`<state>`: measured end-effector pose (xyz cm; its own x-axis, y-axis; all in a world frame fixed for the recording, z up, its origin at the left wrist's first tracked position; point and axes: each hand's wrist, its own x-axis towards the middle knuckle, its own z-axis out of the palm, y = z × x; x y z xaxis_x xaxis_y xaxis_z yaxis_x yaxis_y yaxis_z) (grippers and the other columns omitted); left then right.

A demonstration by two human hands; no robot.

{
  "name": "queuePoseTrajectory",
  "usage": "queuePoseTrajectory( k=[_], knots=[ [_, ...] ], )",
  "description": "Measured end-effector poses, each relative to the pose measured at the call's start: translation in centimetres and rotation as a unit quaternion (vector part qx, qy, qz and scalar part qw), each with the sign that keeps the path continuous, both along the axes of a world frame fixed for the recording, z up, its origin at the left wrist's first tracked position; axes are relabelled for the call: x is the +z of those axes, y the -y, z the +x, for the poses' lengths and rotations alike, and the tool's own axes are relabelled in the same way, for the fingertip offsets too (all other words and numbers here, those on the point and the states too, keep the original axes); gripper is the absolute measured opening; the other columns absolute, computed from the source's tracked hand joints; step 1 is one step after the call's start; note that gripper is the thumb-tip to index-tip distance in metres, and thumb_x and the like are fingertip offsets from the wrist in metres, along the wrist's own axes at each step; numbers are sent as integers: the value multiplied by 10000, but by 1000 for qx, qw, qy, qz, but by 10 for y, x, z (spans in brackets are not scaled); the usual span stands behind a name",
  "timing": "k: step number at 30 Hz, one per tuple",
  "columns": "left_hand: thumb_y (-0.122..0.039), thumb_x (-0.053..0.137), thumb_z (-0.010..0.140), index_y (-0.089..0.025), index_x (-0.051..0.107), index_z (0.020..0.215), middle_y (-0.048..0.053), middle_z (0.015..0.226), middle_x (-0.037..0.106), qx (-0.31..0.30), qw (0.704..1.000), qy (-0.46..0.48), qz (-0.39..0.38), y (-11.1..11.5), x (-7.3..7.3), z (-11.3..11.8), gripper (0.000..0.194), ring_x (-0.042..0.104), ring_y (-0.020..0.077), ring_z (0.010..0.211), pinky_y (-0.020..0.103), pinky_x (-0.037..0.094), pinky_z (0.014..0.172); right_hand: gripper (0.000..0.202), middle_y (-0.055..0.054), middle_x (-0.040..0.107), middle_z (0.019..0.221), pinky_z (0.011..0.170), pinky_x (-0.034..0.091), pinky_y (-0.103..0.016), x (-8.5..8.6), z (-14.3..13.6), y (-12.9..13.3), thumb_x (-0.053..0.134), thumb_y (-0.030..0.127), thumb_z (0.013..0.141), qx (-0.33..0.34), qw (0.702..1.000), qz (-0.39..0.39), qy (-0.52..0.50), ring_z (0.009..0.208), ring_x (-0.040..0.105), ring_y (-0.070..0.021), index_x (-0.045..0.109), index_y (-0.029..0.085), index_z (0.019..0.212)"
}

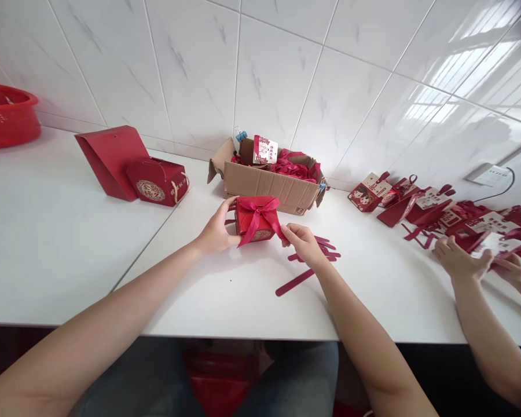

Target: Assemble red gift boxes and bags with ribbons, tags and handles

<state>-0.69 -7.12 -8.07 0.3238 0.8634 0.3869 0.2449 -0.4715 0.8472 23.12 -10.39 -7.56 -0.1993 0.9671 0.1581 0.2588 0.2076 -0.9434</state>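
Note:
A small red gift box (255, 222) with a ribbon bow (259, 212) on top is held just in front of the cardboard box. My left hand (219, 230) grips its left side, thumb at the front and fingers behind. At the right, my right hand (301, 240) pinches the end of a ribbon tail by the gift box's corner. Several dark red flat strips (296, 282) with rounded ends lie on the white table (191, 301) under and beside my right hand.
An open cardboard box (264, 186) of red ribbon stands against the tiled wall. Larger red boxes (156, 180) and a red basin (8, 121) are at left. At right, a co-worker's hands (462, 258) hold a box near several red gift boxes (369, 192).

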Motion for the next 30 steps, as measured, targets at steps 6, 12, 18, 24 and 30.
queuePoseTrajectory(
  k=[6, 12, 18, 24, 30],
  knots=[
    [-314, 772, 613, -236, 306, 1348, 141, 1430, 403, 3, 1000, 14, -8, -3, -2, -1, 874, 394, 331, 1339, 498, 476, 1002, 405, 2, 578, 643, 577, 452, -264, 4, -3, 7, 573, 573, 822, 31, 999, -1, 6, 625, 531, -126, 579, 194, 681],
    [-301, 778, 600, -220, 314, 1347, 157, 1422, 416, 4, 999, 26, -18, -5, -3, 0, 884, 393, 336, 1339, 498, 472, 1006, 338, -3, 588, 667, 500, 422, -253, -2, -4, 4, 585, 510, 822, 44, 993, 14, 110, 581, 516, -120, 596, 193, 706],
    [-306, 783, 625, -251, 295, 1395, 143, 1457, 383, -34, 999, 19, -20, -4, -4, -4, 913, 368, 329, 1361, 485, 456, 1029, 112, 7, 626, 701, 590, 474, -295, -11, 9, -5, 610, 276, 783, 55, 966, 86, 239, 574, 532, -119, 621, 212, 692],
    [-317, 776, 649, -256, 281, 1421, 141, 1457, 387, -63, 998, 11, -10, 3, 1, -2, 919, 367, 331, 1363, 479, 460, 1030, 412, -27, 620, 905, 545, 555, -331, -14, 22, -11, 761, 397, 645, -11, 979, 61, 194, 713, 621, -180, 550, 234, 959],
    [-312, 772, 663, -255, 272, 1424, 139, 1450, 397, -84, 996, 7, 5, 11, 5, 2, 912, 364, 327, 1366, 460, 472, 1016, 1032, -90, 339, 1509, 991, 485, -500, -14, 18, -10, 806, 318, 633, 73, 990, 98, 67, 1356, 405, -308, 199, 368, 1466]
  ],
)
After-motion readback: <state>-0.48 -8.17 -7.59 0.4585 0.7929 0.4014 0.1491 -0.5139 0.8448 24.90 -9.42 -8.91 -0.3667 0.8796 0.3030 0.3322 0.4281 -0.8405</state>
